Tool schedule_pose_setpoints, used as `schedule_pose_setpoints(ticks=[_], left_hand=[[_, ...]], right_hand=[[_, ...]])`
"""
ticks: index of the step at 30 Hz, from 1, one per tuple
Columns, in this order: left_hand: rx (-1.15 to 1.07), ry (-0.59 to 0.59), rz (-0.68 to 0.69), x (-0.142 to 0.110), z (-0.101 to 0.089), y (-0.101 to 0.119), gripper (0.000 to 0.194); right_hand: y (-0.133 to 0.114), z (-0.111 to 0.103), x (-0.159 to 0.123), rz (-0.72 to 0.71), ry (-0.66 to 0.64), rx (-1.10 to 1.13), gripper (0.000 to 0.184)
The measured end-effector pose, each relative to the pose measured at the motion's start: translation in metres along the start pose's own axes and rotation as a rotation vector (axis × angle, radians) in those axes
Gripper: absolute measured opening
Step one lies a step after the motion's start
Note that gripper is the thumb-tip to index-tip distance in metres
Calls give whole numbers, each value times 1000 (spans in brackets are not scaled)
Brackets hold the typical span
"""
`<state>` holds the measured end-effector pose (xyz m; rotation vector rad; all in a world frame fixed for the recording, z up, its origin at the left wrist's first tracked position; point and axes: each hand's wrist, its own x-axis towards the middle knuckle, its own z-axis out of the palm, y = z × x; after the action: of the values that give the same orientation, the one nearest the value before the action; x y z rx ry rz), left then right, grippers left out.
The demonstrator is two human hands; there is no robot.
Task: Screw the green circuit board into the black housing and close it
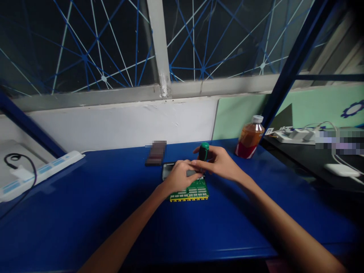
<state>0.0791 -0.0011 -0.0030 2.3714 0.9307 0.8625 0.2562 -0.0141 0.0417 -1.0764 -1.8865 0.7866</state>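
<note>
A screwdriver point(204, 151) with a green and black handle stands upright in my right hand point(218, 161), its fingers closed round the handle. The lower end of its shaft is mostly hidden by my fingers, over the back part of a green circuit board point(193, 191). This board has several pale connectors and a yellow strip along its front edge. Over the board's left and back part lies my left hand point(180, 176), thumb and fingers curled toward the screwdriver's tip; what they grip is hidden. Behind my left hand a dark grey tray-like case point(167, 167) shows partly.
A dark, partly blurred flat object point(157, 153) lies behind the case. An orange drink bottle point(250, 137) stands at the back right of the blue table point(113, 204). White power strips lie left point(48, 172) and right point(298, 135), with cables. Windows rise behind.
</note>
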Motion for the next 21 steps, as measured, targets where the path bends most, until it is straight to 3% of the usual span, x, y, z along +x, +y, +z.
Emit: schedule_pose_setpoints(ticks=[21], left_hand=[[0, -27, 3, -1, 1, 2, 19]], right_hand=[[-2, 1, 0, 3, -14, -49, 35]])
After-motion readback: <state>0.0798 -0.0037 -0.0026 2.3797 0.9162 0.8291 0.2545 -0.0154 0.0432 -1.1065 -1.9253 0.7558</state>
